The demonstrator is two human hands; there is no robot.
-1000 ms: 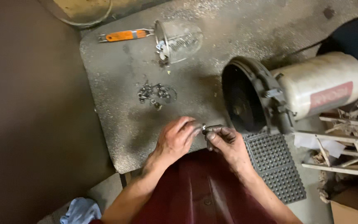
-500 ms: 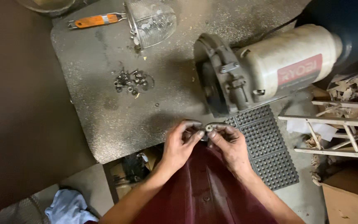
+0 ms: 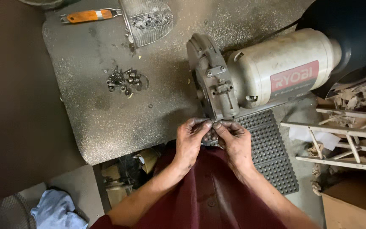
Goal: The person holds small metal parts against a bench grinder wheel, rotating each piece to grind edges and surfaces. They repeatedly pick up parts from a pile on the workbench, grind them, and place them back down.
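While both hands meet at the worktop's [image 3: 106,127] near edge, at about 6 o'clock from the grinder [image 3: 250,80], they pinch a small dark metal part [image 3: 211,135] between them. Left hand [image 3: 191,142] has thumb and fingers closed on the part's left side; right hand [image 3: 234,142] closes on its right side, fingertips of the two hands nearly touching above it. Most of the part is hidden by the fingers, so its exact shape cannot be told; it looks knobbly and dark, maybe greasy.

Judged from its look, the part is steel: stiff, not fragile, light enough for fingertips, likely slick with grime. Best hold is a firm pinch on opposite sides, as both hands have now, kept close to the body and just short of the grinder's wheel guard [image 3: 210,76].

Grinder sits at 12 to 1 o'clock from the hands, white motor housing running off toward 2 o'clock. A black studded mat [image 3: 272,148] lies under and beside the right hand, at 3 to 4 o'clock. A loose pile of small screws [image 3: 124,79] lies on the worktop at 10 o'clock, well apart from the hands. Farther at 11 o'clock a wire basket [image 3: 149,19] lies tilted, with an orange-handled tool [image 3: 90,16] beside it. Blue rag [image 3: 56,210] on the floor at 8 o'clock. Wooden rack [image 3: 339,140] at 3 o'clock.
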